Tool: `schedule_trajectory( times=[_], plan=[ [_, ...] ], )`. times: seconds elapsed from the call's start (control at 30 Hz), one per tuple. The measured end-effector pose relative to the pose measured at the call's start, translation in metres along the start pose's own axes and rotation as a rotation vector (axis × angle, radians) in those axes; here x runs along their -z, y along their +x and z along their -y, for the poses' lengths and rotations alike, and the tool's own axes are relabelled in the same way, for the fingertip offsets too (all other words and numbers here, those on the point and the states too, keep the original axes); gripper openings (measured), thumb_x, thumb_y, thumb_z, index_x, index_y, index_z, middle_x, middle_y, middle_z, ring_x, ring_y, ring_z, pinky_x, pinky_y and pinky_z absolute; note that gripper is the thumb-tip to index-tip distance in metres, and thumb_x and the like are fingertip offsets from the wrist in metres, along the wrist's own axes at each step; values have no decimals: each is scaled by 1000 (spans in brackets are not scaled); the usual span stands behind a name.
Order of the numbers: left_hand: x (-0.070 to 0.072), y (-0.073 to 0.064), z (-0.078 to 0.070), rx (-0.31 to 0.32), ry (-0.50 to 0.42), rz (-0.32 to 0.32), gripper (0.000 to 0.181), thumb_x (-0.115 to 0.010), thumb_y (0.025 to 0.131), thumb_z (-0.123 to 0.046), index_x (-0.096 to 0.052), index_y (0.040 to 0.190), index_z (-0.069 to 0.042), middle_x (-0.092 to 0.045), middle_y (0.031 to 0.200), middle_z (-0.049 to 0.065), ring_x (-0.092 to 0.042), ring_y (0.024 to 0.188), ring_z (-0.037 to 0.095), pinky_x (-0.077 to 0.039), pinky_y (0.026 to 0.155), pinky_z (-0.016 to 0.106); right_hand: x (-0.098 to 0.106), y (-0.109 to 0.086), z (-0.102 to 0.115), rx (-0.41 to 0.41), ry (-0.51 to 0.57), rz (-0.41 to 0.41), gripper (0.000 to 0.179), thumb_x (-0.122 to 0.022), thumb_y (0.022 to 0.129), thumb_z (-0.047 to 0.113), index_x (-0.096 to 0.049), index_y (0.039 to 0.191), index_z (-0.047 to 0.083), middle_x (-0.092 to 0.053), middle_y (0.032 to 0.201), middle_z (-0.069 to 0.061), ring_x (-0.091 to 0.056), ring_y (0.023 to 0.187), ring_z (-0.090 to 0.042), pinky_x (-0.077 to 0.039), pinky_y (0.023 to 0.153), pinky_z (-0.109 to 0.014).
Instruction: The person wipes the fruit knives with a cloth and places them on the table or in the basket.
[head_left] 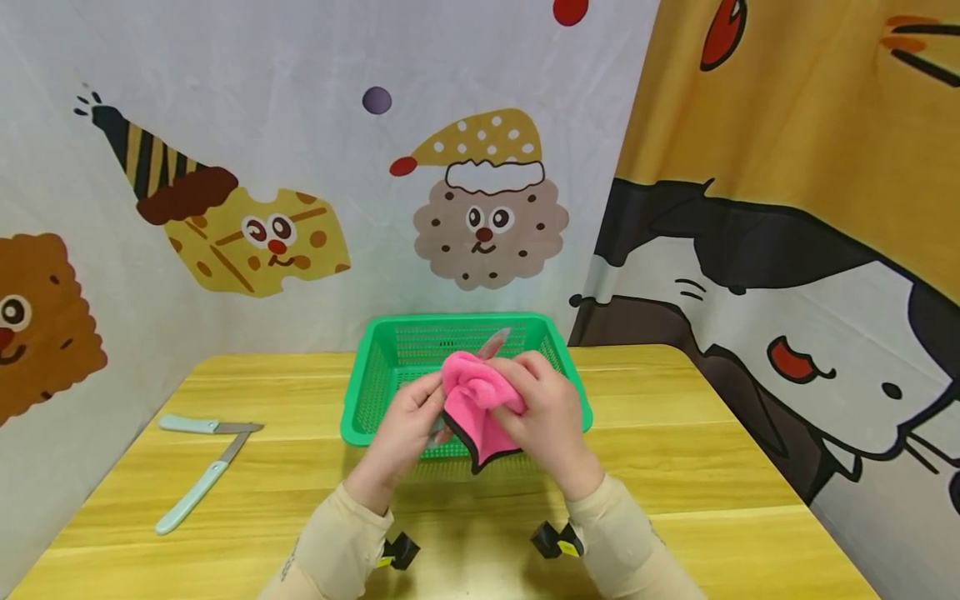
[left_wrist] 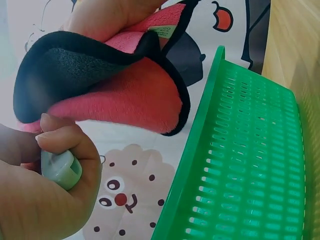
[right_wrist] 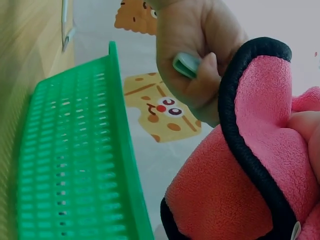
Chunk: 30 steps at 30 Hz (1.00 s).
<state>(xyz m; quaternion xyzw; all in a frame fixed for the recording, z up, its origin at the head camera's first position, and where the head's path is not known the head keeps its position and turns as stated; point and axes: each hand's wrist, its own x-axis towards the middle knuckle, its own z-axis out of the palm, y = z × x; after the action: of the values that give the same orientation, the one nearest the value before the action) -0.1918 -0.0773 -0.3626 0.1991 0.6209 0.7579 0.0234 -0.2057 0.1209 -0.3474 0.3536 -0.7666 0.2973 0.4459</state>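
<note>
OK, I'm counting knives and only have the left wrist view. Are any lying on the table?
Observer: Yes, the head view shows two on the table, left of the basket: one knife and a second knife.

Operator: How do those two lie?

Observer: Their blades come together near the tips, in a V shape; whether they touch, I can't tell.

Operator: I see a pale green handle in the left hand, but no blade. Does one show?

Observer: Yes, from the head camera a blade end sticks out past the pink cloth.
</note>
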Motion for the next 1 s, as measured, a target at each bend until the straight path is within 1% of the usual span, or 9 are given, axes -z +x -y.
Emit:
schedule_trajectory(
  times=[0.07, 0.27, 0.37, 0.47, 0.67, 0.77, 0.83, 0.9, 1.0],
  plan=[
    [2, -1, -1, 3, 10, 16, 22, -46, 107, -17, -65, 108, -7, -49, 69, 4, -44, 54, 11, -37, 49, 21, 2, 2, -1, -14, 6, -6, 31, -81, 80, 17, -71, 109, 17, -58, 87, -5, -58, 72, -19, -45, 53, -31],
    [6, -6, -6, 48, 61, 50, 28, -45, 107, -17, -60, 123, 2, -58, 83, 8, -48, 62, 11, -39, 52, 19, 10, 3, -8, -53, -47, -34, 33, -82, 79, 17, -71, 109, 15, -58, 88, -6, -56, 73, -19, -44, 50, -32],
    [8, -8, -7, 59, 102, 60, 29, -44, 107, -17, -60, 123, 2, -61, 91, 10, -49, 63, 10, -40, 52, 19, 13, 3, -12, -71, -73, -49, 32, -81, 79, 18, -71, 109, 14, -59, 89, -7, -57, 73, -19, -45, 50, -33],
    [11, -9, -6, 76, 119, 62, 30, -44, 107, -17, -60, 123, 3, -61, 92, 12, -50, 63, 10, -41, 53, 19, 16, 2, -15, -93, -78, -63, 30, -81, 79, 17, -72, 108, 13, -59, 90, -7, -58, 74, -21, -46, 51, -34],
    [14, -13, -3, 103, 90, 53, 33, -45, 107, -19, -59, 127, 4, -61, 96, 18, -50, 63, 9, -41, 53, 18, 20, -2, -21, -143, -91, -88, 27, -78, 81, 18, -72, 107, 11, -59, 90, -8, -58, 77, -22, -48, 53, -37],
    [15, -14, -3, 108, 52, 44, 34, -45, 108, -20, -58, 127, 6, -61, 94, 15, -49, 62, 8, -40, 51, 18, 22, -4, -25, -177, -85, -116, 28, -79, 81, 18, -72, 107, 11, -59, 91, -9, -58, 78, -23, -48, 55, -38],
    [16, -14, -3, 108, 22, 36, 35, -44, 108, -19, -56, 127, 7, -61, 92, 11, -49, 62, 8, -39, 51, 17, 24, -5, -26, -195, -72, -138, 26, -78, 83, 21, -72, 107, 11, -60, 91, -9, -58, 79, -23, -48, 57, -39],
    [17, -14, -3, 107, -5, 31, 36, -44, 108, -20, -55, 127, 10, -61, 91, 8, -49, 62, 7, -38, 50, 17, 24, -5, -27, -186, -65, -166, 25, -75, 86, 26, -72, 106, 11, -61, 91, -9, -59, 80, -23, -48, 58, -39],
    [17, -13, -3, 95, -17, 32, 38, -44, 108, -20, -53, 126, 11, -61, 90, 7, -48, 61, 8, -38, 49, 17, 23, -5, -26, -137, -52, -191, 29, -71, 91, 36, -73, 105, 11, -62, 89, -9, -59, 77, -23, -47, 57, -37]
  ],
)
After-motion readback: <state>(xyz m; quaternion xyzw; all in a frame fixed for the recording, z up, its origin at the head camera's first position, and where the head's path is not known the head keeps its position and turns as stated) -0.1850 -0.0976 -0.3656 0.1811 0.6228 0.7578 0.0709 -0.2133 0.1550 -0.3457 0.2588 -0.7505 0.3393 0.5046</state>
